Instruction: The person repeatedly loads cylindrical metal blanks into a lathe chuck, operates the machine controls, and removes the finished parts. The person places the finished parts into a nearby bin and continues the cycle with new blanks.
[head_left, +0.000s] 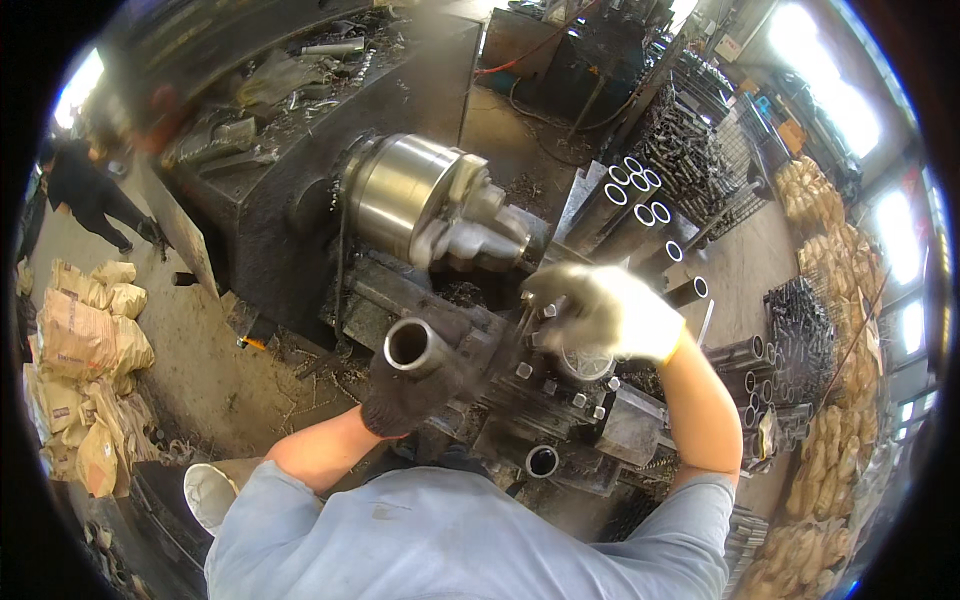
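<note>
Low in front of me, my left hand (412, 390), in a dark knit glove, is closed around a steel tube (411, 345) whose open end faces up. Beyond it is the shiny lathe chuck (401, 195), with jaws (480, 225) that look blurred. My right hand (600, 311), in a pale glove, is over the tool post area with its bolts (580, 400), right of the chuck. Blur hides its fingers, and I cannot tell whether they hold anything. Another tube (542, 461) lies on the machine close to my body.
Upright steel tubes (616, 195) stand right of the chuck, with more stacked tubes (757, 349) further right. Metal chips litter the machine and floor. Paper sacks (79, 330) are piled at left, others (840, 262) at right. A person (94, 187) is at the far left.
</note>
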